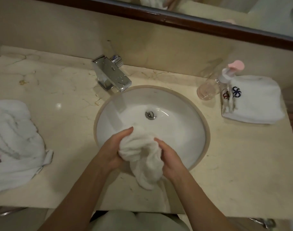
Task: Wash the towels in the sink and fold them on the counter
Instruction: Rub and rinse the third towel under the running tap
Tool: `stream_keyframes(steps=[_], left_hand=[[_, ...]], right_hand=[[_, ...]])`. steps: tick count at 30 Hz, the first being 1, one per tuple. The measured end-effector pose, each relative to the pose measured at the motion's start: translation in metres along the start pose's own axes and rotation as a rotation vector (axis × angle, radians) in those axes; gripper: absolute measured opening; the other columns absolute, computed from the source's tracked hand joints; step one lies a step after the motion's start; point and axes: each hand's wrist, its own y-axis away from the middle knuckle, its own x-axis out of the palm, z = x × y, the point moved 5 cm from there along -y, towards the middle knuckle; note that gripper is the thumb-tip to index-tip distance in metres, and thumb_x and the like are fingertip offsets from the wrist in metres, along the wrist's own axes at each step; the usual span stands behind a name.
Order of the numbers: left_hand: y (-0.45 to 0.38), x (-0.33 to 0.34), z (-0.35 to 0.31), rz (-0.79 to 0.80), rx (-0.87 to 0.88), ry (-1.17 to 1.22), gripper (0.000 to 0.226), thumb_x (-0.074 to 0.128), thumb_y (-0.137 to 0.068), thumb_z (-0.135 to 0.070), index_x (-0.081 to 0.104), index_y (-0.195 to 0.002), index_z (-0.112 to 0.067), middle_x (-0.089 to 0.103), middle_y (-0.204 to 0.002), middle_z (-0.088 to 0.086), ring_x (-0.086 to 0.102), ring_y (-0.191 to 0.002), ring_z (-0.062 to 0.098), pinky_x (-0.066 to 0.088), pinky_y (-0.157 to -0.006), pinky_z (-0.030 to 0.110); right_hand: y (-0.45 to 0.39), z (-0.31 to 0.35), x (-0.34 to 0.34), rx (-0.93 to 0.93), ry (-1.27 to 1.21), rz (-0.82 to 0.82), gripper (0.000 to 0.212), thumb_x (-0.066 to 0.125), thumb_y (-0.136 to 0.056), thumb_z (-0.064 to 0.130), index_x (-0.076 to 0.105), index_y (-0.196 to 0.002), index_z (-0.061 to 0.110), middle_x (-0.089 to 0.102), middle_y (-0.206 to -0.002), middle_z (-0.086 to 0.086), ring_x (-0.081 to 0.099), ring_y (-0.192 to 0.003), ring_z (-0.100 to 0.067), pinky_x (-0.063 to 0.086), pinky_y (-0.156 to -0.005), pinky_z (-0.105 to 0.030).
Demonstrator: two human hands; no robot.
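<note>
A white towel (142,152) is bunched up over the near side of the round white sink (189,130). My left hand (114,149) grips its left side, and my right hand (170,157) grips its right side. A tail of the towel hangs over the sink's front rim onto the counter. Water runs from the chrome faucet (110,74) into the basin.
A crumpled white towel (14,144) lies on the marble counter (67,100) at the left. Folded white towels with embroidered logos (254,100) are stacked at the right, beside a clear pump bottle with a pink top (212,87). A mirror frame (175,19) runs along the back.
</note>
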Motion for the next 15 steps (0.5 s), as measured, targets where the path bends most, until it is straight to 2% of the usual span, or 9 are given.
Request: stream_keyframes(steps=[2, 3, 5, 7, 9, 10, 12, 13, 15], left_hand=[[0.005, 0.001, -0.023, -0.109, 0.19, -0.088, 0.034, 0.058, -0.094, -0.027, 0.069, -0.112, 0.0, 0.069, -0.111, 0.019, 0.068, -0.098, 0.029, 0.054, -0.082, 0.033], [0.007, 0.006, -0.034, -0.138, 0.261, -0.132, 0.03, 0.052, -0.098, -0.021, 0.069, -0.11, 0.0, 0.072, -0.11, 0.018, 0.07, -0.101, 0.027, 0.058, -0.082, 0.031], [0.011, 0.01, -0.05, -0.207, 0.371, -0.194, 0.027, 0.049, -0.1, -0.016, 0.07, -0.102, 0.001, 0.072, -0.102, 0.019, 0.071, -0.093, 0.024, 0.058, -0.075, 0.028], [0.013, 0.009, -0.059, -0.257, 0.411, -0.193, 0.028, 0.047, -0.102, -0.018, 0.067, -0.103, 0.002, 0.067, -0.104, 0.023, 0.067, -0.096, 0.028, 0.054, -0.08, 0.033], [0.013, 0.005, -0.061, -0.246, 0.388, -0.164, 0.03, 0.047, -0.102, -0.022, 0.066, -0.11, 0.0, 0.07, -0.111, 0.018, 0.067, -0.103, 0.028, 0.055, -0.087, 0.034], [0.012, 0.004, -0.06, -0.243, 0.367, -0.183, 0.03, 0.047, -0.102, -0.023, 0.066, -0.113, -0.002, 0.072, -0.112, 0.015, 0.069, -0.105, 0.025, 0.057, -0.087, 0.033], [0.009, -0.006, -0.057, -0.31, 0.341, -0.235, 0.03, 0.05, -0.102, -0.024, 0.064, -0.121, -0.005, 0.072, -0.115, 0.013, 0.07, -0.106, 0.025, 0.055, -0.086, 0.034], [0.008, -0.014, -0.055, -0.366, 0.334, -0.251, 0.033, 0.052, -0.101, -0.025, 0.061, -0.126, -0.006, 0.071, -0.118, 0.013, 0.069, -0.107, 0.026, 0.055, -0.086, 0.035], [0.004, -0.032, -0.053, -0.459, 0.321, -0.307, 0.043, 0.054, -0.099, -0.033, 0.054, -0.135, -0.01, 0.067, -0.124, 0.012, 0.067, -0.109, 0.028, 0.055, -0.086, 0.038]], right_hand=[[-0.002, 0.012, 0.001, -0.056, -0.172, 0.013, 0.039, 0.06, -0.094, 0.025, 0.065, -0.125, 0.001, 0.069, -0.118, -0.017, 0.066, -0.107, -0.028, 0.049, -0.1, -0.038], [0.0, 0.019, -0.002, -0.092, -0.251, 0.004, 0.038, 0.058, -0.096, 0.029, 0.067, -0.121, 0.003, 0.07, -0.114, -0.015, 0.068, -0.102, -0.028, 0.053, -0.093, -0.037], [0.0, 0.024, -0.017, -0.121, -0.387, -0.057, 0.046, 0.051, -0.098, 0.041, 0.065, -0.122, 0.005, 0.072, -0.113, -0.013, 0.071, -0.095, -0.029, 0.057, -0.082, -0.035], [-0.005, 0.018, -0.034, -0.038, -0.453, -0.108, 0.053, 0.045, -0.101, 0.04, 0.057, -0.134, 0.001, 0.066, -0.127, -0.019, 0.067, -0.105, -0.034, 0.054, -0.091, -0.041], [-0.004, 0.008, -0.041, 0.094, -0.409, -0.139, 0.047, 0.047, -0.101, 0.028, 0.055, -0.138, -0.001, 0.066, -0.127, -0.021, 0.064, -0.111, -0.036, 0.048, -0.1, -0.046], [-0.002, 0.005, -0.042, 0.149, -0.371, -0.144, 0.043, 0.051, -0.099, 0.023, 0.06, -0.135, 0.001, 0.069, -0.121, -0.019, 0.067, -0.107, -0.035, 0.05, -0.096, -0.047], [0.005, 0.003, -0.041, 0.196, -0.222, -0.182, 0.035, 0.06, -0.093, 0.019, 0.069, -0.122, 0.004, 0.073, -0.112, -0.015, 0.073, -0.092, -0.034, 0.059, -0.081, -0.045], [0.007, 0.005, -0.042, 0.164, -0.14, -0.209, 0.032, 0.062, -0.093, 0.019, 0.07, -0.12, 0.004, 0.075, -0.109, -0.013, 0.074, -0.088, -0.031, 0.059, -0.078, -0.044], [0.007, 0.017, -0.049, -0.067, 0.106, -0.275, 0.027, 0.064, -0.095, 0.021, 0.069, -0.118, 0.007, 0.077, -0.102, -0.005, 0.074, -0.087, -0.021, 0.057, -0.079, -0.037]])
